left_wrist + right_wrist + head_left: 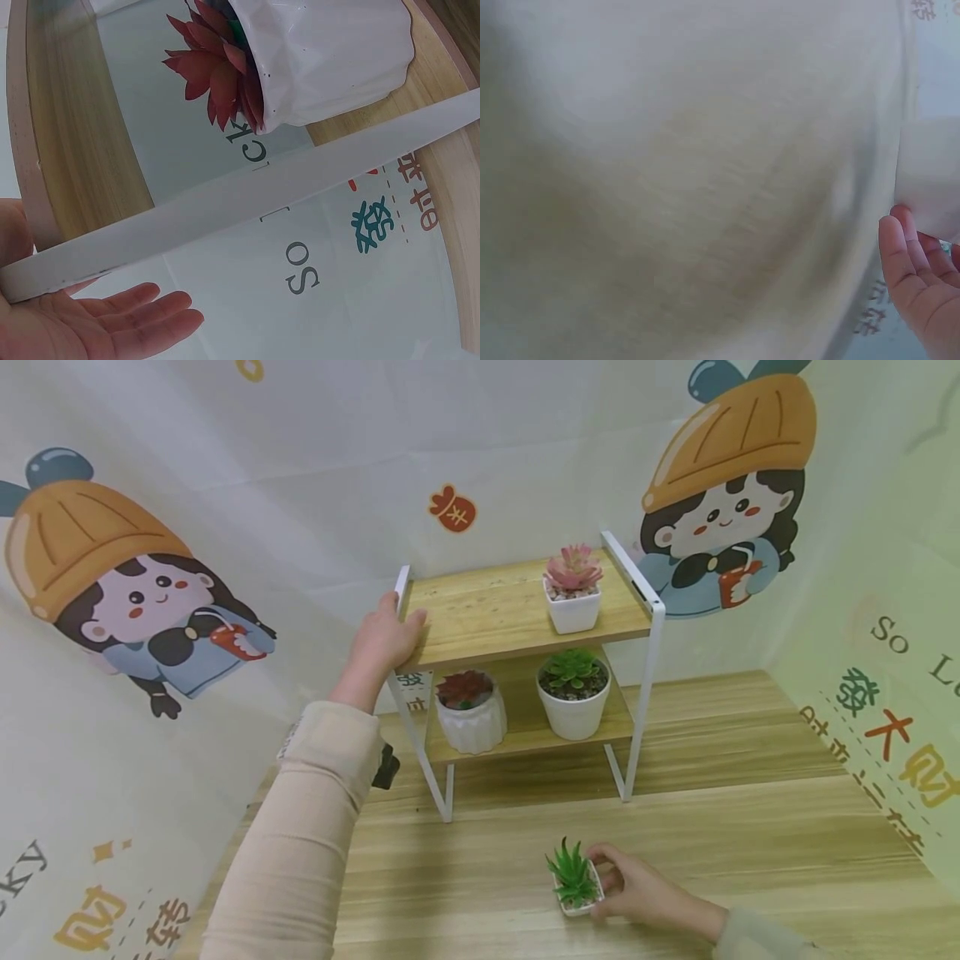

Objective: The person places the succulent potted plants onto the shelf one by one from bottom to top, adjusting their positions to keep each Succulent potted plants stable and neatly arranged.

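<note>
A two-tier wooden shelf (480, 610) with a white metal frame stands on the wooden surface. My left hand (384, 639) rests at the upper left corner of the shelf. In the left wrist view, the fingers (150, 319) of that hand extend fairly straight past the white frame bar (225, 199). My right hand (645, 893) pinches the small white square pot of a spiky green potted succulent (573, 877), in front of the shelf. The right wrist view shows the fingers (901, 251) against the pale pot wall (930, 176); most of the plant is hidden there.
A pink potted succulent (573, 589) sits at the right of the top board. Below it, on the lower board, are a red succulent in a ribbed white pot (472, 718) and a green one in a round white pot (573, 706). Printed cloth (510, 485) hangs behind and beside.
</note>
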